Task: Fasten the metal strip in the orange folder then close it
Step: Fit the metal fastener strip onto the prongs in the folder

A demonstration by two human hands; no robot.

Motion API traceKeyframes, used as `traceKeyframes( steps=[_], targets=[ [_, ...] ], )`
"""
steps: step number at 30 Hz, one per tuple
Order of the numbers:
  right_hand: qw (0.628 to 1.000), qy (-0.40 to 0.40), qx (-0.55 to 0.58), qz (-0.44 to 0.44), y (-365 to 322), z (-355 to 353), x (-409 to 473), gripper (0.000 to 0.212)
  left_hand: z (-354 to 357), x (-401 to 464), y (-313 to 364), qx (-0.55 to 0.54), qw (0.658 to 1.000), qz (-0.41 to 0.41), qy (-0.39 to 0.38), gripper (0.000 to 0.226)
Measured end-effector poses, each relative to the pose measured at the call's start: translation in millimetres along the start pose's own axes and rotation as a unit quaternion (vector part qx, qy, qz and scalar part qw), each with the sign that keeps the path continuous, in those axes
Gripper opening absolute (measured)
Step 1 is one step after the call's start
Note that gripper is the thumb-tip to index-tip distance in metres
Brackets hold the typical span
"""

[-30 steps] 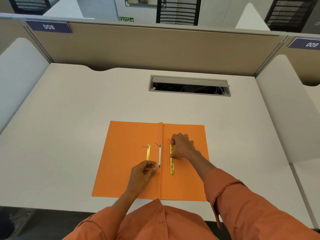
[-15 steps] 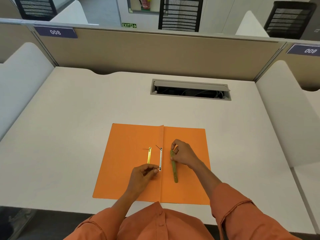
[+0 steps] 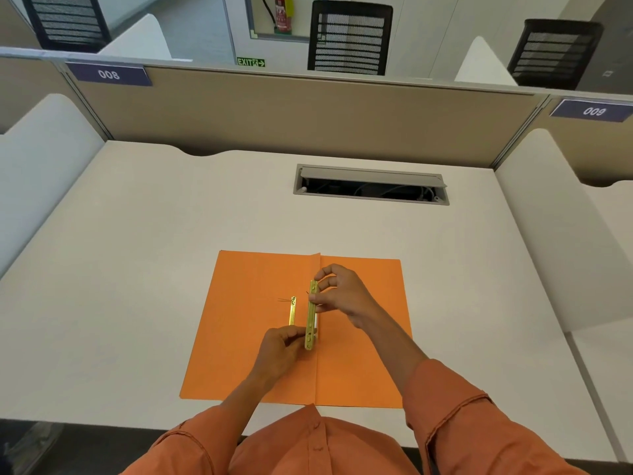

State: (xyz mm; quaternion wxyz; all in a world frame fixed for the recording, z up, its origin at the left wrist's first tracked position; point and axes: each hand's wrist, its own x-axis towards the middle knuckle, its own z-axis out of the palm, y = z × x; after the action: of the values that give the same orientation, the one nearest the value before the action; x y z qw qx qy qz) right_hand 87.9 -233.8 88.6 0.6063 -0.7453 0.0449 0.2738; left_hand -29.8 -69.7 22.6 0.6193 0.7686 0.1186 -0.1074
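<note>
While the folder [image 3: 260,337] lies open and flat on the desk [image 3: 137,252], both hands work at its centre fold. Pinched between thumb and fingertips, the right hand [image 3: 342,296] is clamped on the far end of the strip [image 3: 311,317], a long brass bar that runs toward the person along the fold. At the strip's near end the left hand [image 3: 279,354] has its fingers curled together, thumb and fingertips closed against the bar's lower part. Whether the strip touches the folder or is held just above it cannot be told. Just left of the right hand's fingertips, and just beyond the left hand, a second, shorter brass piece [image 3: 292,310] lies on the folder's left leaf, with thin dark prongs at its far end. Beside the strip, under the right hand's palm side, a sliver of white shows along the fold.
</note>
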Motion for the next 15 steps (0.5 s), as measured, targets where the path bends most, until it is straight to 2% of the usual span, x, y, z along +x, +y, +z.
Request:
traceKeyframes(
  steps=[5, 15],
  targets=[
    [1.000, 0.008, -0.014, -0.001, 2.4, 7.3, 3.1, 0.043, 1.0, 2.7, -0.6, 0.011, 1.000, -0.003, -0.004, 0.017],
    [0.998, 0.027, -0.049, 0.000, 14.2, 10.2, 5.6, 0.039, -1.4, 4.5, -3.3, 0.069, 0.997, 0.023, -0.008, 0.023]
  ],
)
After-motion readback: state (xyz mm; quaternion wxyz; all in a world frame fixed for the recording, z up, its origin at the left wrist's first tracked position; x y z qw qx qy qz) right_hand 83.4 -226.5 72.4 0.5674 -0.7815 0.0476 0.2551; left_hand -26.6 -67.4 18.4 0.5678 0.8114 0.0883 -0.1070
